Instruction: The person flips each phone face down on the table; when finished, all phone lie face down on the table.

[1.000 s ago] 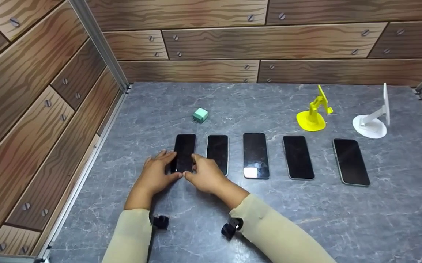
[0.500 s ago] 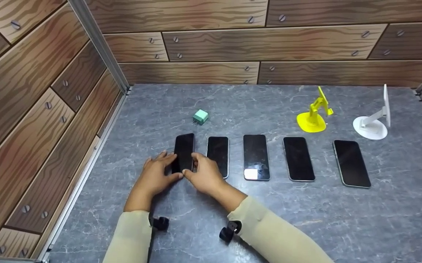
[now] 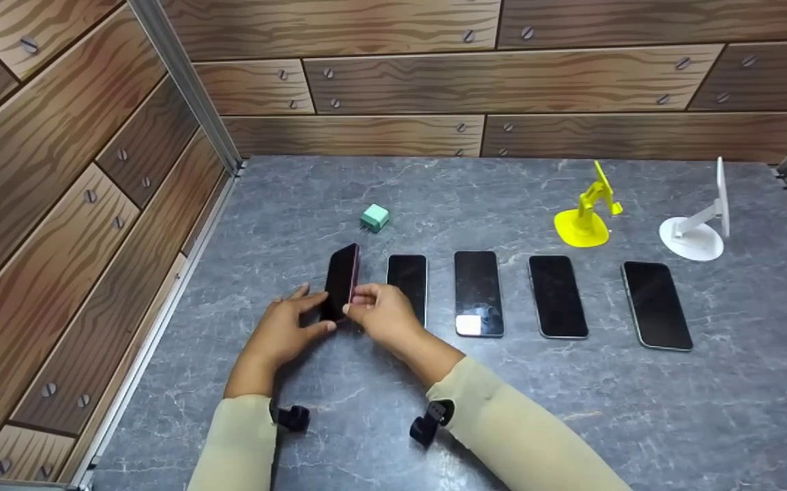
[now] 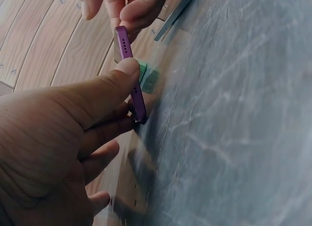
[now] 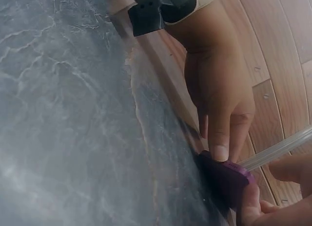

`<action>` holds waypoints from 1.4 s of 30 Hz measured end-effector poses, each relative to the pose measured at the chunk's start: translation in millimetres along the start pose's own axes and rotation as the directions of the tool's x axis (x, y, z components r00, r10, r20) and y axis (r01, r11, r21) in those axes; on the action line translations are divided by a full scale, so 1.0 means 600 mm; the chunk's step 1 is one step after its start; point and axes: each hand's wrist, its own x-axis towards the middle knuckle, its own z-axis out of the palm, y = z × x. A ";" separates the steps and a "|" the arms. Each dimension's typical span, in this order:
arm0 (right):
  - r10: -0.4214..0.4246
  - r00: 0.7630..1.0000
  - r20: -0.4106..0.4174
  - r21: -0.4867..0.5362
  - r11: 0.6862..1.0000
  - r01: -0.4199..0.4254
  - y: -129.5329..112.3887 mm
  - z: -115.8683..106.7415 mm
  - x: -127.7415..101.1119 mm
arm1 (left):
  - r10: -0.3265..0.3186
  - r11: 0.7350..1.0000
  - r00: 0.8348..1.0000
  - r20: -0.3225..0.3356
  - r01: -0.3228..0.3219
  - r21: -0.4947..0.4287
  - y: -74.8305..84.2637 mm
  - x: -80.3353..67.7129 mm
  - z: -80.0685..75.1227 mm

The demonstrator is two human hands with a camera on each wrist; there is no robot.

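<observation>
A smartphone [image 3: 341,281] with a black screen and a purple frame stands tilted at the left end of a row, its right edge raised. My right hand [image 3: 391,318] pinches that raised edge between thumb and fingers. At the lower left, my left hand [image 3: 283,332] holds the phone, its thumb at the bottom end and fingers along the left side. In the left wrist view, the thumb [image 4: 127,69] presses across the purple bottom edge [image 4: 138,106] of the phone. The right wrist view shows the phone's purple back [image 5: 225,184] between both hands.
Right of it several dark phones lie flat, the nearest [image 3: 407,279] partly behind my right hand. Behind them are a mint-green charger plug [image 3: 375,217], a yellow phone stand [image 3: 581,228] and a white phone stand [image 3: 691,239]. Wood-patterned walls [image 3: 393,82] border the grey marbled table [image 3: 339,436].
The leftmost phone has gone from lying flat to tilted, its right edge lifted by my right hand. My left hand has stayed at its lower left. The other things have not moved.
</observation>
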 end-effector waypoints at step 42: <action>-0.412 0.901 -0.136 -0.542 0.793 0.280 0.010 0.033 -0.020 | -0.011 0.987 0.915 -0.404 0.075 0.145 0.132 0.073 -0.034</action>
